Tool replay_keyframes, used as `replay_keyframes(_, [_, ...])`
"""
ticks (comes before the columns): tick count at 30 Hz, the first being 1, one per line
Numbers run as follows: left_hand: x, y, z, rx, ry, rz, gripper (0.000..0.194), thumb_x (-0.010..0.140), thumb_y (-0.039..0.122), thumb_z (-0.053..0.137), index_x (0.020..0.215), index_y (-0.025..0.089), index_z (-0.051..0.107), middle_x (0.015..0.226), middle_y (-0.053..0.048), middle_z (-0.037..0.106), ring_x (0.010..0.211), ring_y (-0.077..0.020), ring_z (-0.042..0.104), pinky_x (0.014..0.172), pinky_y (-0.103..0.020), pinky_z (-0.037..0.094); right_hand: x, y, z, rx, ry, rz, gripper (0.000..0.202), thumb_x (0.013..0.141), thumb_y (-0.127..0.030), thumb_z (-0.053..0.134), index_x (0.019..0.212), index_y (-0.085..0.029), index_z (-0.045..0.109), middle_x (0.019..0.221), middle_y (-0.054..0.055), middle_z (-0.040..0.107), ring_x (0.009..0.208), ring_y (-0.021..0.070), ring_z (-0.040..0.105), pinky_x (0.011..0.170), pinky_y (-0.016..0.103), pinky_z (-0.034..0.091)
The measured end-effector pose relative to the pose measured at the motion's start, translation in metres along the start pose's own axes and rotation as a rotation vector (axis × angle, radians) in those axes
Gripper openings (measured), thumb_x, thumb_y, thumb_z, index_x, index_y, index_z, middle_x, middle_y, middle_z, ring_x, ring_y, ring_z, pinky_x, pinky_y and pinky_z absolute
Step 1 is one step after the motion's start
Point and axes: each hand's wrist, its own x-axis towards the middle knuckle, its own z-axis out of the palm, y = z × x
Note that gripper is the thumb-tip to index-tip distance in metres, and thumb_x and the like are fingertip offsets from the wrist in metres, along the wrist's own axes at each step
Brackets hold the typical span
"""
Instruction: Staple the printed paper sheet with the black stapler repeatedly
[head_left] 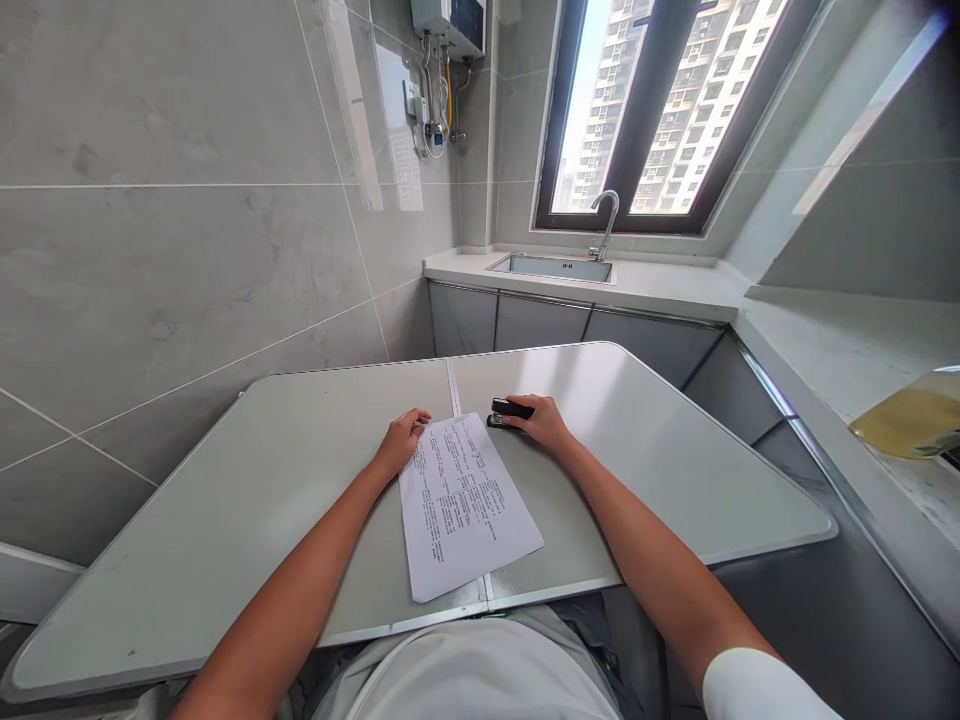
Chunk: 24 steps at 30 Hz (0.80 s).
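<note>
A printed sheet of paper (457, 510) lies across the middle seam of the folding table, tilted a little. At its upper left corner is my left hand (403, 438), its fingers bent and closed on the paper's edge. Whether more than one sheet lies in the stack I cannot tell. Just right of the paper's top, my right hand (541, 420) grips a black stapler (510, 408) resting on or close to the table. The stapler's front points left, towards the paper, and stands apart from it; its rear is hidden by my fingers.
The white folding table (300, 480) has a metal seam down its middle. Beyond it is a counter with a sink (551, 267) and faucet (607, 215). On the right counter stands a bottle of yellow liquid (907, 415). A tiled wall (187, 250) borders the left.
</note>
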Motion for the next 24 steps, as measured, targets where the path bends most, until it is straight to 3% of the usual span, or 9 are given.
replay_keyframes(6, [0.0,0.004,-0.004,-0.133,0.05,0.03,0.022,0.092,0.028,0.05,0.092,0.021,0.07,0.1,-0.005,0.069,0.085,-0.0184,0.061,0.079,-0.032,0.05,-0.001,0.002,0.003,-0.001,-0.001,0.011,0.039,0.079,-0.041,0.083,0.115,-0.028,0.08,0.102,0.004,0.079,0.091,0.0261,0.072,0.088,0.044,0.058])
replay_keyframes(12, [0.001,0.005,-0.005,-0.245,0.015,0.058,0.023,0.092,0.039,0.055,0.086,0.02,0.067,0.103,-0.006,0.07,0.091,-0.0195,0.062,0.082,-0.033,0.05,-0.001,0.005,0.004,0.021,-0.002,0.032,0.044,0.077,-0.042,0.083,0.117,-0.027,0.078,0.103,0.004,0.078,0.092,0.0258,0.072,0.09,0.044,0.057])
replay_keyframes(17, [0.0,0.006,-0.004,-0.204,-0.036,0.024,0.022,0.09,0.037,0.055,0.09,0.021,0.069,0.104,-0.006,0.072,0.095,-0.0209,0.063,0.086,-0.035,0.051,-0.001,0.0,0.002,0.001,-0.066,-0.004,0.036,0.08,-0.037,0.079,0.114,-0.026,0.077,0.102,0.002,0.078,0.09,0.0237,0.071,0.087,0.04,0.055])
replay_keyframes(24, [-0.001,0.005,0.001,-0.11,-0.092,0.095,0.023,0.091,0.03,0.05,0.092,0.021,0.071,0.102,-0.007,0.07,0.097,-0.0217,0.065,0.089,-0.037,0.053,-0.002,-0.009,-0.001,-0.067,-0.116,-0.049,0.033,0.082,-0.033,0.076,0.114,-0.026,0.074,0.1,0.002,0.077,0.086,0.0226,0.069,0.084,0.039,0.055])
